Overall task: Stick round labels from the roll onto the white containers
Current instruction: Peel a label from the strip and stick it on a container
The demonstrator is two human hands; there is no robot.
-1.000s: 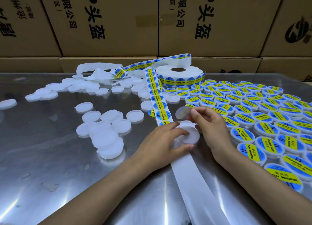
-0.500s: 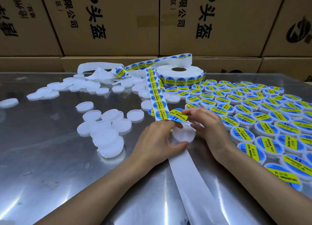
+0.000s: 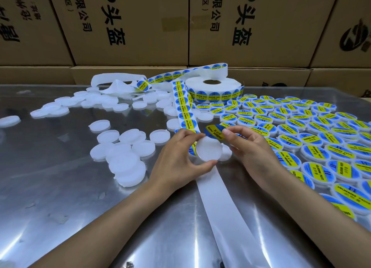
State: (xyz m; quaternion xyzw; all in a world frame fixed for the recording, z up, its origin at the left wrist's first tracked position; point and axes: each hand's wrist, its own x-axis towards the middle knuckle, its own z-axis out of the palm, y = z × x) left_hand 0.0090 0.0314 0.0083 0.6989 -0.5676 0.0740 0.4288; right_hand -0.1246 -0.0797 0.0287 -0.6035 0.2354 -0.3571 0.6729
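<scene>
Left hand (image 3: 176, 159) grips a white container (image 3: 208, 149), tilted up above the steel desk (image 3: 60, 187); right hand (image 3: 249, 147) fingers pinch a round label (image 3: 213, 131) just above it, beside the label strip (image 3: 184, 111).

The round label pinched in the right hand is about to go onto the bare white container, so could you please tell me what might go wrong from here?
1. The round label hangs curved and loose from the right hand; it could land off-centre or creased on the white container.
2. The left hand grips that container only by its rim, lifted off the table; pressing could tip it.
3. The label strip lies just behind both hands; the sticky label might catch it.
</scene>
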